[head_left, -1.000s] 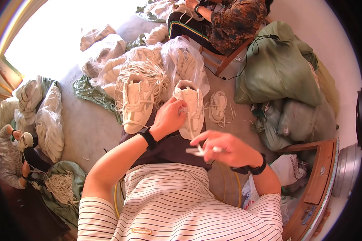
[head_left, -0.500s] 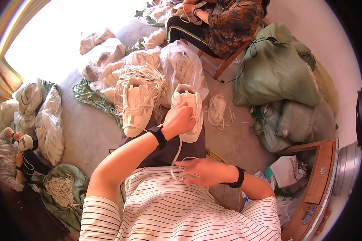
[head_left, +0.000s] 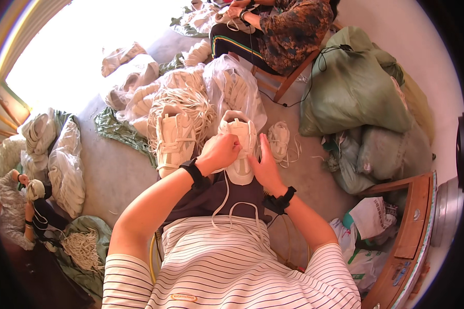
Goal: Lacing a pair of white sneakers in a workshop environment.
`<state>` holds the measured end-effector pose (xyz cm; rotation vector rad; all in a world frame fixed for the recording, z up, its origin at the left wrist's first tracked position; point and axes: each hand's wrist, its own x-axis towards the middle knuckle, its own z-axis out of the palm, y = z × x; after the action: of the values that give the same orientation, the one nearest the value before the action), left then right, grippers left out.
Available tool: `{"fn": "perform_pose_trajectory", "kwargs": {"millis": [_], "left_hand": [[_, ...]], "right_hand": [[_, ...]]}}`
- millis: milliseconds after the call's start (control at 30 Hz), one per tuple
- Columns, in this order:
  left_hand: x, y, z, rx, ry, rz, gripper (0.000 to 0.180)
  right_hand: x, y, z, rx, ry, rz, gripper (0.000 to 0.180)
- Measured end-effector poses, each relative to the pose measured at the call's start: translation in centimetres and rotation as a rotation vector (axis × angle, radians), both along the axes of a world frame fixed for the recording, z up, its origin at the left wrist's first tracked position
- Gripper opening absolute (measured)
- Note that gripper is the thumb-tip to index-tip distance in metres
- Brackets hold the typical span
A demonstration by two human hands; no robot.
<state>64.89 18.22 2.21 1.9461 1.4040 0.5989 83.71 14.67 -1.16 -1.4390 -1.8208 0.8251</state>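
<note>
A cream sneaker (head_left: 241,167) rests toe toward me on my dark-clad lap. Over its lacing area my left hand (head_left: 220,153) is closed, fingertips pinched together; what they grip is hidden. Along the shoe's right side my right hand (head_left: 267,167) stands open, fingers stretched upward and thumb toward the shoe. A pale shoelace (head_left: 224,198) trails from the shoe's left side down to my striped shirt, with a loop beside it. To the left stands a second cream sneaker (head_left: 175,138), its lace threaded across, next to a heap of loose laces (head_left: 193,100).
Bagged shoes (head_left: 234,85) lie beyond the laces. Another sneaker (head_left: 278,140) sits on the floor at right. Big green sacks (head_left: 353,87) and a wooden drawer unit (head_left: 412,221) are on the right. One co-worker (head_left: 294,31) sits ahead, another (head_left: 10,206) at far left.
My right hand has let go of the lace near my lap and moved up beside the sneaker. The lace now hangs onto my lap. My left hand has shifted slightly left.
</note>
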Motion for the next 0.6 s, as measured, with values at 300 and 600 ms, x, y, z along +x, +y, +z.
{"fn": "perform_pose_trajectory", "kwargs": {"millis": [300, 600], "left_hand": [[0.0, 0.9, -0.5, 0.018, 0.082, 0.03, 0.022], [-5.8, 3.1, 8.3, -0.275, -0.021, -0.346, 0.021]], "right_hand": [[0.2, 1.2, -2.9, -0.09, 0.111, 0.024, 0.065], [2.0, 2.0, -4.2, -0.072, 0.118, 0.056, 0.064]]}}
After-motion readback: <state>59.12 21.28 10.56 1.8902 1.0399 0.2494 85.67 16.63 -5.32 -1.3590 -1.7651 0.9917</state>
